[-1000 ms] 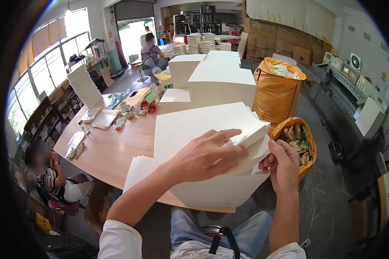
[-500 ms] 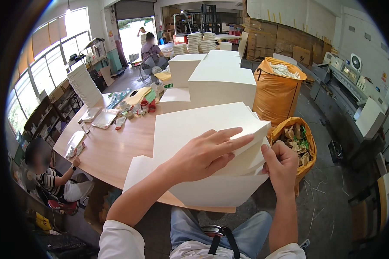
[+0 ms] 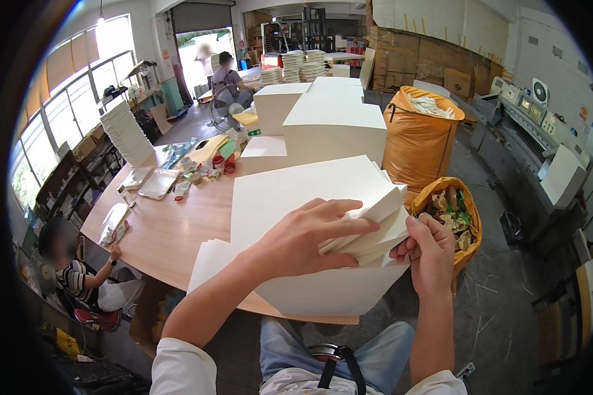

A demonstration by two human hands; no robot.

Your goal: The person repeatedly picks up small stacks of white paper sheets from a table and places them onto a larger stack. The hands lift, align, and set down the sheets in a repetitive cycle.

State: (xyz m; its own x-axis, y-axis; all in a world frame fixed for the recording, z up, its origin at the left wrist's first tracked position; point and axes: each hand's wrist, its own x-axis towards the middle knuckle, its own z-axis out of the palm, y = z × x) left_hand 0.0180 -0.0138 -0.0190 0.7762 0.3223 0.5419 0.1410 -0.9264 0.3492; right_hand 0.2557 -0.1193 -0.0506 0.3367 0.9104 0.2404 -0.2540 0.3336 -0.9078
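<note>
A thick stack of large white paper sheets (image 3: 290, 181) lies in front of me at the table's near edge. My left hand (image 3: 306, 237) rests across it, palm down, with fingers stretched and spread. Near its fingertips, the right-hand corners of several sheets (image 3: 383, 203) are bent up and fanned apart. My right hand (image 3: 433, 253) is closed at that corner, thumb and curled fingers against the sheet edges; how many sheets it grips is hidden.
Taller white paper stacks (image 3: 336, 135) stand behind. Tape rolls (image 3: 219, 162) and plastic packets (image 3: 158, 183) lie on the wooden table (image 3: 171, 230). Orange sacks (image 3: 418, 148) stand right of it. A person (image 3: 89, 280) sits at the left; a fan (image 3: 232, 108) stands farther back.
The fanned corner sheets are bent up further. My left fingers have spread and shifted slightly left and down. My right fingers have curled in at the sheet edges.
</note>
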